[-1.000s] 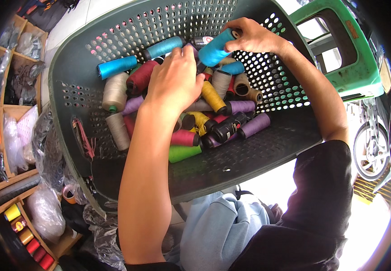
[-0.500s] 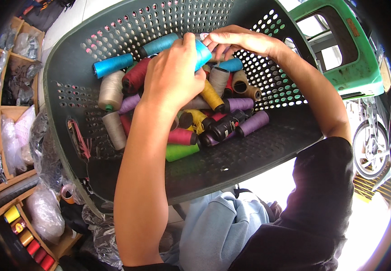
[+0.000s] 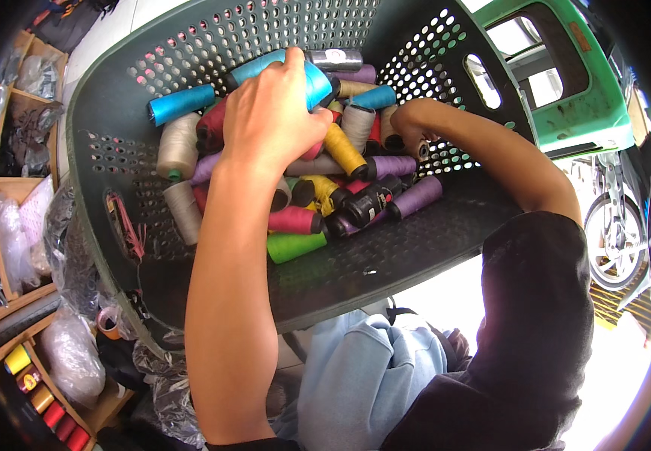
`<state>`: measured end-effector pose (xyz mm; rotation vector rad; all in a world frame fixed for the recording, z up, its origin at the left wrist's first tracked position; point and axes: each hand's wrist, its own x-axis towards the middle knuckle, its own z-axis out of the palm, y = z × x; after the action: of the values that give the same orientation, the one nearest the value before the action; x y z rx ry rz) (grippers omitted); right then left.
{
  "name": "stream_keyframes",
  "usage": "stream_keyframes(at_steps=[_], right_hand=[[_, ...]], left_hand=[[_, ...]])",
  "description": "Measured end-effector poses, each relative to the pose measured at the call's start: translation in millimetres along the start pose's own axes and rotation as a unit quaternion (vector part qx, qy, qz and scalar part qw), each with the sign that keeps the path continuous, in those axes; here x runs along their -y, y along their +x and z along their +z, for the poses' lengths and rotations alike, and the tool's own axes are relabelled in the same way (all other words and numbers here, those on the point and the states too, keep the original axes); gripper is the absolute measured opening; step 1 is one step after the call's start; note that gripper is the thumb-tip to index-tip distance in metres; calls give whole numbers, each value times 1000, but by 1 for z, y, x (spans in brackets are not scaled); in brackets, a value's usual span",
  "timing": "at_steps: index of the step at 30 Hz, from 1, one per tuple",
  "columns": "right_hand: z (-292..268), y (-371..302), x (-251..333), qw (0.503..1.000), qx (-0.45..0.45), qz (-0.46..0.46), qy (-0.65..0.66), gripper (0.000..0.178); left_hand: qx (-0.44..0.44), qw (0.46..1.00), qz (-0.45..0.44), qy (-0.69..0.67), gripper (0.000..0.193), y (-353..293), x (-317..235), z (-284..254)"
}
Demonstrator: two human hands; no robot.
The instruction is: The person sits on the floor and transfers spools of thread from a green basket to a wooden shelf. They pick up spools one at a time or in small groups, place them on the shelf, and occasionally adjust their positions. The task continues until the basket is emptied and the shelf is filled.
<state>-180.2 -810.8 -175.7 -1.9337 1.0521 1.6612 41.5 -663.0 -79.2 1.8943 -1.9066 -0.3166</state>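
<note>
We see a dark grey perforated plastic basket (image 3: 107, 158) tilted toward us, and both our hands are inside it among many thread spools. Our left hand (image 3: 273, 120) lies on top of the pile, with its fingers closed around a large turquoise thread spool (image 3: 314, 75) near the far wall of the basket. The spool lies on its side, and the thumb and fingers cover most of its left part, so the grip is clamped on it. Our right hand (image 3: 408, 124) reaches in from the right side and goes down between the spools near the right wall. Its fingers are hidden behind the wrist and the spools, so we cannot tell if they are apart or together, or if they hold anything.

Just beside the left hand lies a yellow spool (image 3: 344, 150), and under it a purple spool (image 3: 393, 165). Another purple spool (image 3: 415, 197) lies lower, near a black spool (image 3: 367, 203). At the near edge of the pile there is a bright green spool (image 3: 295, 246) and above it a magenta spool (image 3: 294, 220). On the left of the pile we see a blue spool (image 3: 182, 104) and two beige spools (image 3: 177, 144).

Outside the basket, on the right, stands a green plastic stool (image 3: 596, 113). On the left there are wooden shelves (image 3: 10, 195) with plastic bags.
</note>
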Motion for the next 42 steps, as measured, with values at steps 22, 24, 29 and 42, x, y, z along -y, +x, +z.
stream_keyframes(at_steps=[22,24,29,42], right_hand=[[9,-21,17,995,-80,-7,-59,47],[10,-14,16,981,-142,32,-127,48],[-6,-13,0,966,-222,51,-122,42],[-26,-42,-13,963,-264,42,-33,30]], left_hand=[[27,1000,-5,11,56,-1,9,7],[29,999,-3,12,56,-1,9,7],[27,1000,2,15,58,-1,6,8],[37,999,8,11,64,0,2,11]])
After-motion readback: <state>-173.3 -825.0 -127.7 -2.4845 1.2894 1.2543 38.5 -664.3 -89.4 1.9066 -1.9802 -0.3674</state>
